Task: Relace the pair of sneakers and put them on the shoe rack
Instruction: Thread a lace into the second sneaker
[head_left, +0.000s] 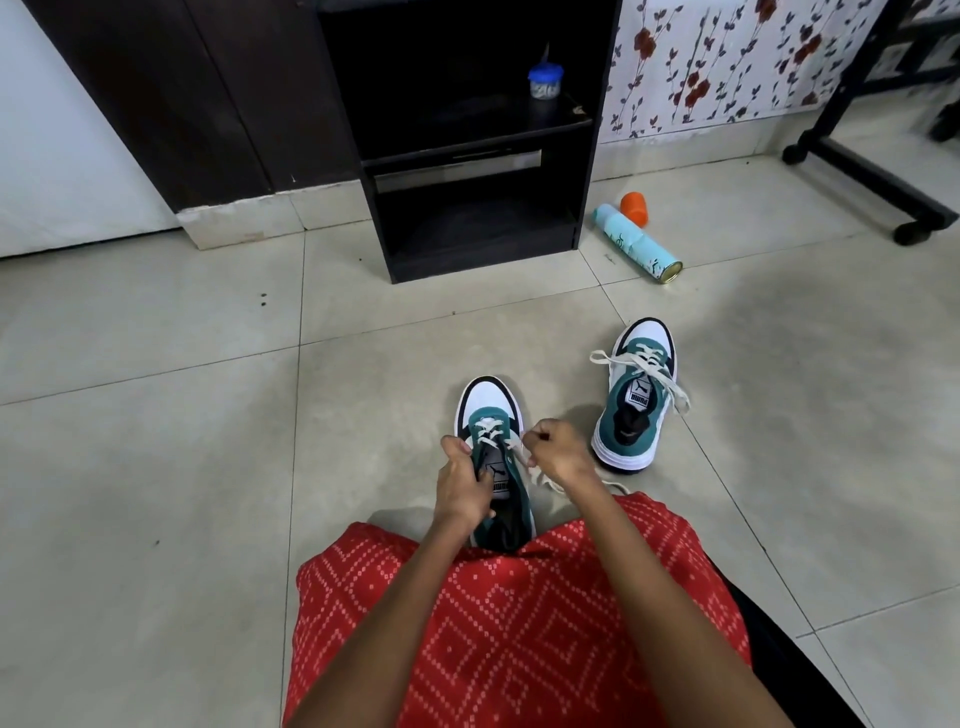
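Head view: we hold a teal-and-white sneaker (488, 402) just before our lap, toe pointing away toward the black shoe rack (478, 151) ahead. Our left hand (461, 486) grips its tongue (500, 470); our right hand (556, 452) pinches the white lace (488, 434) (upper eyelets look unthreaded). The second sneaker (636, 410) lies nearer our right hand. A blue-lidded jar (545, 82) stands on the rack's shelf.

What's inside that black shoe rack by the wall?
A small blue-lidded jar stands on the upper shelf of the rack. Its lower compartments are too dark at the back to tell, and its top is out of frame.
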